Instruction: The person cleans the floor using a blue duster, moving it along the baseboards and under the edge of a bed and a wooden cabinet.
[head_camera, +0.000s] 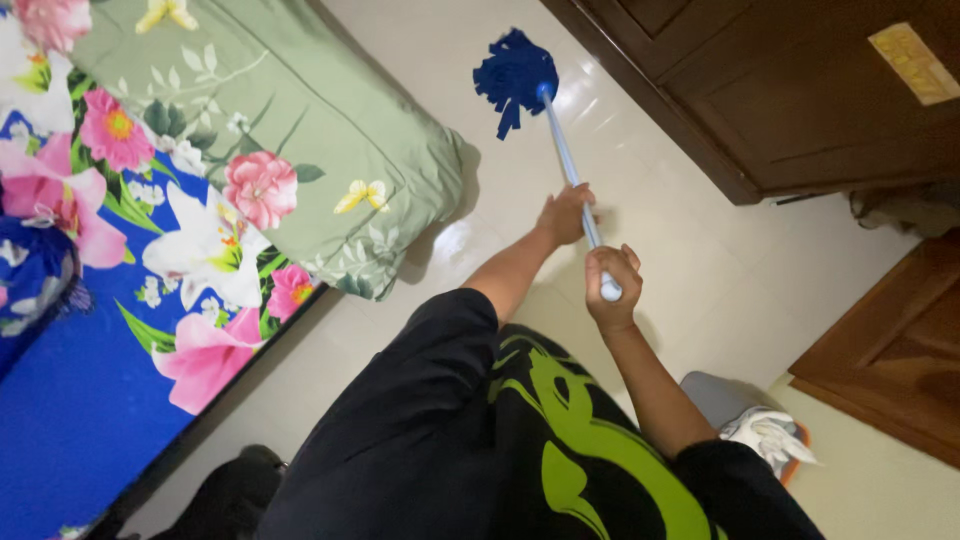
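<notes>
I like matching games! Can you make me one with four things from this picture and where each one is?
Things:
1. mop head
2. left hand
3. right hand
4. pillow

Places:
A. at the top end of the pole
B. on the floral bed
C. on the floor by the wooden cupboard
D. partway down the pole

Pairs: 1-C, 2-D, 3-A, 4-B

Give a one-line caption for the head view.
Both hands, left and right, hold a blue mop over the tiled floor.
</notes>
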